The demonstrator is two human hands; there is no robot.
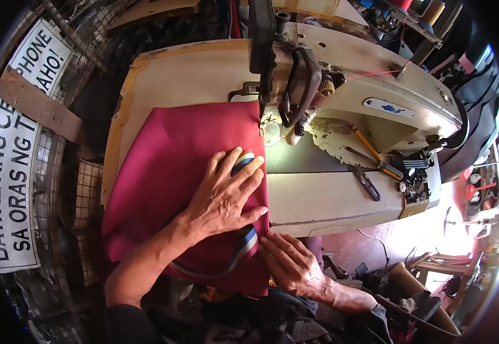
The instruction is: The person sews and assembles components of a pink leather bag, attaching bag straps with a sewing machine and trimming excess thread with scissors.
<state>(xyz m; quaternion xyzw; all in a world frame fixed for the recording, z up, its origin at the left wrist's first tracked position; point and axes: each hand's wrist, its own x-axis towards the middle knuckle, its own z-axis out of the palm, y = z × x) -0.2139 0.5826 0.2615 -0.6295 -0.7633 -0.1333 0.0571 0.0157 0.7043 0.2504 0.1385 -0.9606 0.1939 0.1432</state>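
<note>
A maroon fabric panel (169, 155) lies over the sewing machine bed, its right edge running up to the presser foot and needle area of the sewing machine (341, 69). My left hand (223, 192) presses flat on the fabric, fingers spread, with fingertips over a blue, white and grey striped ribbon (243, 246). Part of that ribbon is hidden under the hand, and the rest curves down across the fabric's lower end. At the lower right edge of the fabric, my right hand (292, 264) has its fingers together on the cloth; its thumb is hidden.
On the machine bed to the right are a yellow-handled screwdriver (367, 143), thread snips (367, 183) and a tray of small metal parts (418, 186). Thread spools (433, 11) stand at the upper right. A lettered sign (8, 189) hangs on wire mesh at left.
</note>
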